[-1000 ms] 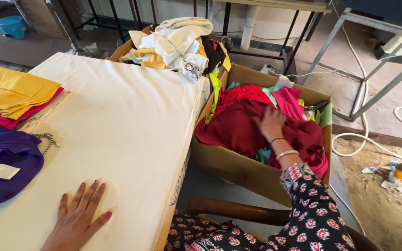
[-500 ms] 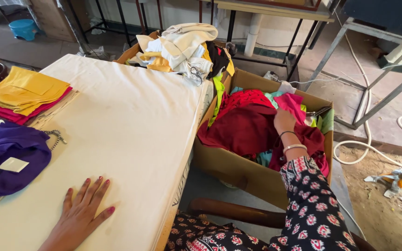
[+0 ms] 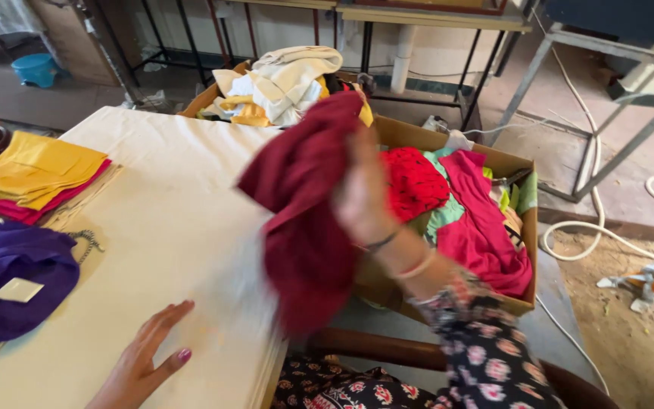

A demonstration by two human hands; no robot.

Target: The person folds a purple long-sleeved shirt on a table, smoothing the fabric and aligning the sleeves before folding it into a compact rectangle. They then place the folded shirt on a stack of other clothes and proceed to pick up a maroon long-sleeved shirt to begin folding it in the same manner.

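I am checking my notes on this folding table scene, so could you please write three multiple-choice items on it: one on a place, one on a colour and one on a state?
1. Where does the left hand rest?
A. flat on the cream table top
B. inside the cardboard box
C. on the purple garment

2. What colour is the garment in the right hand?
A. yellow
B. dark red
C. white

3. What state is that garment in?
A. folded flat on the table
B. lying in the box
C. lifted in the air, hanging loose

Answers:
1. A: the palm and fingers lie on the bare table top, apart from the purple garment.
2. B: the cloth in that hand is deep maroon red.
3. C: it hangs from the raised hand between the table and the cardboard box.
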